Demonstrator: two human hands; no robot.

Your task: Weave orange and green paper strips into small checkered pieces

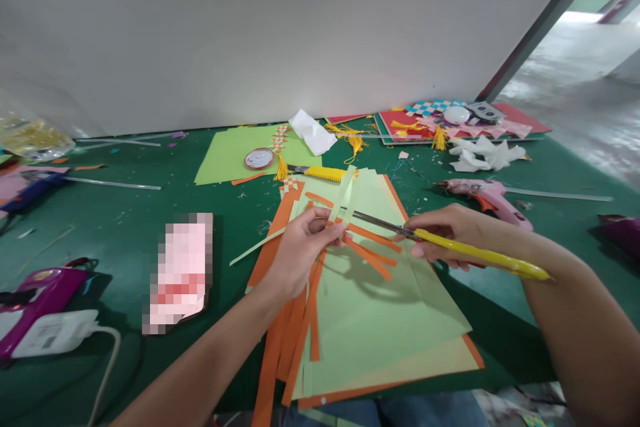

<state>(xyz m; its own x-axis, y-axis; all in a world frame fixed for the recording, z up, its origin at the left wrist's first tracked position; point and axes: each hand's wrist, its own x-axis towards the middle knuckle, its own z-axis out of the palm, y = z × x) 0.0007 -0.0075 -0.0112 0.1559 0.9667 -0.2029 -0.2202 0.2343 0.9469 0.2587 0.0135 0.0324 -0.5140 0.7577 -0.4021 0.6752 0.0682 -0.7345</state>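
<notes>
- A left hand (313, 233) pinches thin pale-green paper strips (349, 195) between thumb and fingers, above the middle of the smooth green tabletop (120, 227); the strips stand up, flat and ribbon-like.
- A right hand (445, 233) curls its fingers around a slim tool with a metal tip and long, glossy yellow handle (480, 255); the tip reaches the strips, though whether it grips them cannot be told.
- Narrow, straight-cut orange paper strips (373, 260) fan out just beside the left fingertips.
- Below lies a stack of matte pale-green paper sheets (390, 327), its end close to the tabletop's near edge; longer orange paper strips (267, 360) run along its left side, some past that edge.
- Toward the tabletop's right edge rests a pink plastic glue gun (500, 203), near a crumpled white tissue (487, 153).
- Toward the far edge lies a ribbed yellow plastic cutter (325, 173).
</notes>
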